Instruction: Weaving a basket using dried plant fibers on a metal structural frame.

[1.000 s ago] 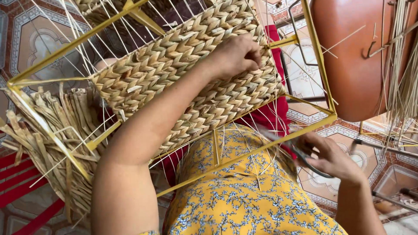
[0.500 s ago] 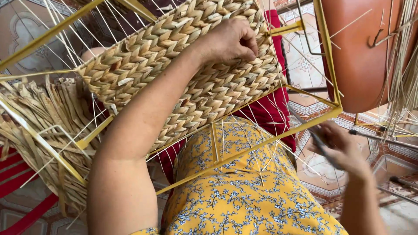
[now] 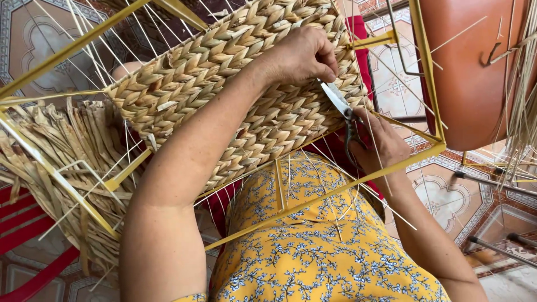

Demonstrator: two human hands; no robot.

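Left hand [image 3: 305,56] at upper centre, fingers curled and pressed on the woven basket panel [image 3: 235,84] strung in the yellow frame [image 3: 428,84]. Right hand [image 3: 380,145], centre right, fingers closed around scissors [image 3: 342,109]; handles mostly hidden, blade tips tucked under the left fingers.

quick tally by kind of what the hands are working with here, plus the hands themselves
woven basket panel: 1
yellow metal frame: 1
scissors: 1
hands: 2, left hand on the weave, right hand holding the scissors
total: 5
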